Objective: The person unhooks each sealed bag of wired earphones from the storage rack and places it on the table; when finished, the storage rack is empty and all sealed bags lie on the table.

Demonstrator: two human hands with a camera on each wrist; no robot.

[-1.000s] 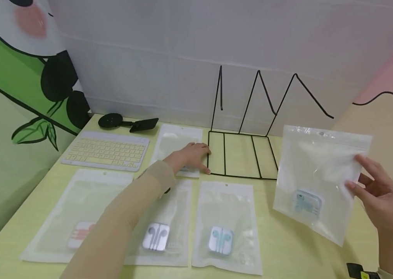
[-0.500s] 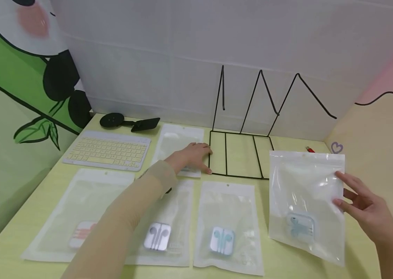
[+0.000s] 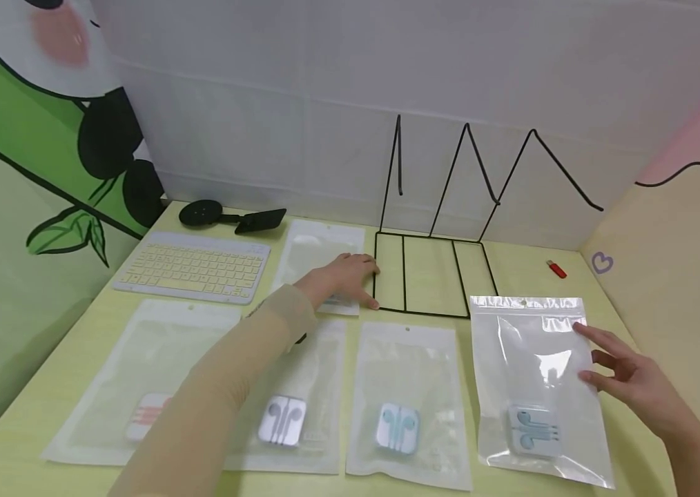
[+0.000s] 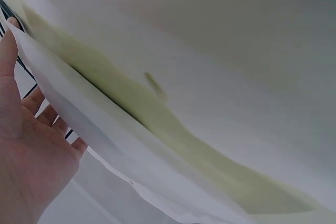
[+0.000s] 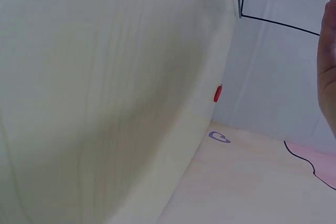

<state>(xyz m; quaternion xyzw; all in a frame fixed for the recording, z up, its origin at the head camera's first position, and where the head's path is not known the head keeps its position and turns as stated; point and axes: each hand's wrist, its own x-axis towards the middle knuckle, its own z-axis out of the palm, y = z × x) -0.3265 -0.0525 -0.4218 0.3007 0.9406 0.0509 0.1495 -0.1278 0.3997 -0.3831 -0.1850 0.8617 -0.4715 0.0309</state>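
Note:
In the head view my right hand (image 3: 626, 383) holds the right edge of a glossy zip bag (image 3: 536, 359), pinching it near the top. A white case of blue earphones (image 3: 535, 431) lies low inside. The bag is down at the table's right front, right of another zip bag (image 3: 412, 366) with light-blue earphones. My left hand (image 3: 346, 279) touches the left side of a black wire rack (image 3: 427, 312) with thumb and fingertips. Under that wrist lies a further zip bag (image 3: 319, 245). In the right wrist view only part of my right hand (image 5: 328, 66) shows.
Two more bags, with grey earphones (image 3: 282, 421) and pink earphones (image 3: 146, 414), lie front left, partly under my sleeve (image 3: 226, 373). A white keyboard (image 3: 195, 266) and a black folding stand (image 3: 232, 217) sit back left. A red USB stick (image 3: 556, 269) lies back right.
My right hand has brought the bag down and to the left, next to the light-blue earphones bag. The red USB stick has come into sight behind it. My left hand has stayed at the rack.

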